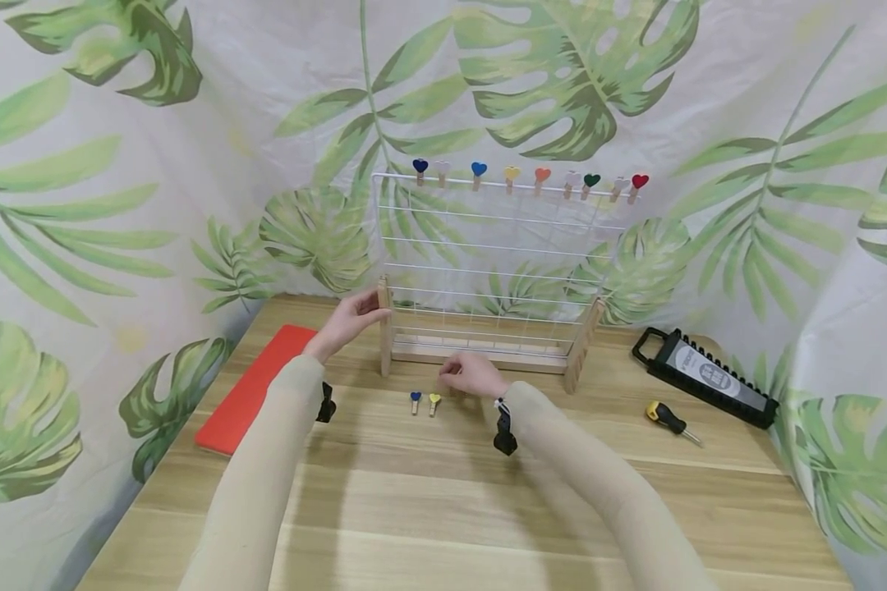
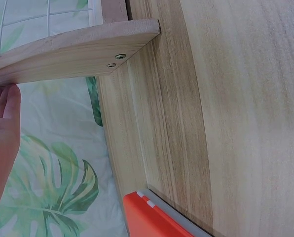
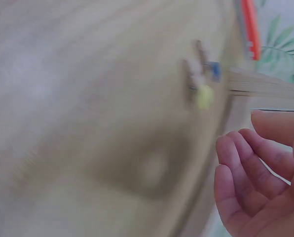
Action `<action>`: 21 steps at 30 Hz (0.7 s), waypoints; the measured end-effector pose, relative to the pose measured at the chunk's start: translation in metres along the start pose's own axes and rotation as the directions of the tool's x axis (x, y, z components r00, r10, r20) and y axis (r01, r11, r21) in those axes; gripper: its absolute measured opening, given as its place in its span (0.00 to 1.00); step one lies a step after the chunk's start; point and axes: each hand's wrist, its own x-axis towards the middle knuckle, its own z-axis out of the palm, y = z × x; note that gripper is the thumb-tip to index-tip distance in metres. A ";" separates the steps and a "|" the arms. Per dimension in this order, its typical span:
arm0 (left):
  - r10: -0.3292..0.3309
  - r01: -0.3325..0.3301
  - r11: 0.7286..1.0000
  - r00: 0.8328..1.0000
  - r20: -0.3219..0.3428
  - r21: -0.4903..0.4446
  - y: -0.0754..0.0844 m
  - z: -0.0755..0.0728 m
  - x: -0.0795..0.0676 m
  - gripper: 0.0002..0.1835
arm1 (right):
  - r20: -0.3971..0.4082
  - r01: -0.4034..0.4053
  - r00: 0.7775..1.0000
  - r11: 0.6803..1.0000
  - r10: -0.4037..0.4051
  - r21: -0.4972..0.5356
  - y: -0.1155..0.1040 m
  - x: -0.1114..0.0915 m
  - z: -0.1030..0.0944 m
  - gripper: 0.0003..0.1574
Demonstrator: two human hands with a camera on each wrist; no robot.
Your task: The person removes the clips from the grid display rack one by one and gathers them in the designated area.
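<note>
A white wire grid rack (image 1: 488, 267) stands on a wooden base, with a wooden post (image 1: 385, 336) on each side. My left hand (image 1: 351, 322) holds the left post by its edge, the thumb across its front. In the left wrist view the fingers (image 2: 11, 103) lie against the outer face. My right hand (image 1: 475, 374) hovers in front of the base with fingers loosely curled and nothing between them. To its left on the table lie two small wooden clothespins, one with a blue heart (image 1: 415, 398) and one with a yellow heart (image 1: 434, 400).
Several heart clothespins, among them a red one (image 1: 639, 181), line the rack's top wire. A flat red folder-like thing (image 1: 255, 390) lies at left. To the right are a yellow-black screwdriver (image 1: 667, 418) and a black plastic holder (image 1: 710, 373). Leaf-patterned cloth (image 1: 325, 49) hangs behind.
</note>
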 end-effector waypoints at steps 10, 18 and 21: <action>0.004 -0.004 1.000 1.000 0.019 -0.010 0.020 0.001 -0.010 0.32 | -0.141 0.134 0.980 0.990 -0.139 -0.045 -0.074 -0.005 -0.107 0.14; 0.018 -0.018 0.999 1.000 0.000 0.031 -0.001 0.000 0.000 0.32 | -0.309 0.223 0.924 0.974 -0.223 -0.038 -0.141 -0.008 -0.200 0.14; 0.007 -0.007 1.000 1.000 -0.004 0.028 -0.003 -0.001 0.000 0.33 | -0.397 0.256 0.876 0.962 -0.273 -0.096 -0.160 -0.003 -0.226 0.14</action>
